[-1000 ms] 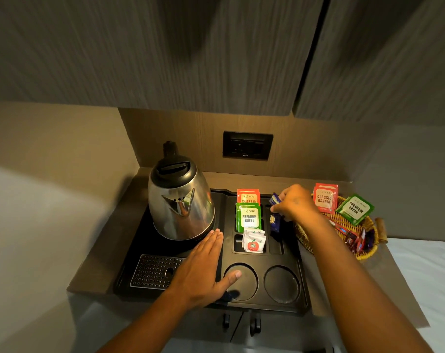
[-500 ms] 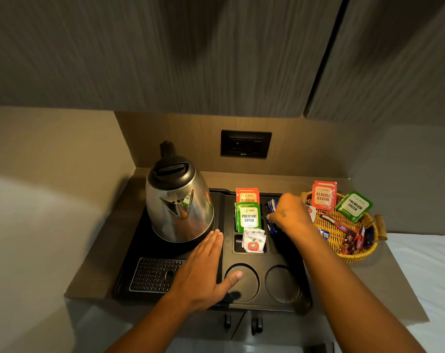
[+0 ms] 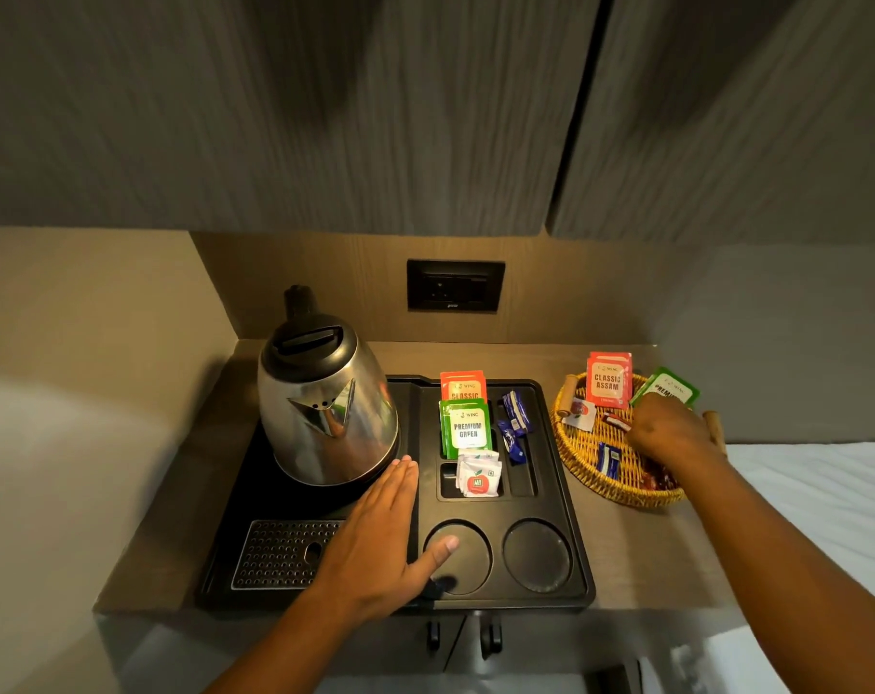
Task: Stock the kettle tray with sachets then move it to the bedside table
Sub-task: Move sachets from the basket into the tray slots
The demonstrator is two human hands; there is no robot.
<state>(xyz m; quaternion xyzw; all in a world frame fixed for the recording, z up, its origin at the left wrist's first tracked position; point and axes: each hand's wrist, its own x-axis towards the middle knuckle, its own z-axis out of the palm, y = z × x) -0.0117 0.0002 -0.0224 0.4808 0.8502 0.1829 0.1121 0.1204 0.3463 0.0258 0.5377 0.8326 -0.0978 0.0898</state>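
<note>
The black kettle tray (image 3: 575,553) lies on a wooden shelf with a steel kettle (image 3: 325,403) on its left part. Its slots hold orange sachets (image 3: 463,385), green sachets (image 3: 466,429), white sachets (image 3: 478,475) and blue sachets (image 3: 514,423). My left hand (image 3: 380,533) rests flat on the tray, fingers apart, thumb on a round cup recess. My right hand (image 3: 668,433) is down inside the wicker basket (image 3: 583,475) at the right, fingers curled among the sachets there; what it grips is hidden.
The basket also holds red Classic Assam sachets (image 3: 608,380), a green sachet (image 3: 668,388) and a blue one (image 3: 608,458). A black wall socket (image 3: 455,287) sits behind the tray. Cupboards hang overhead. A white bed (image 3: 816,493) lies to the right.
My right hand has left the blue sachets in the tray's right slot and moved right into the basket. My left hand has stayed on the tray.
</note>
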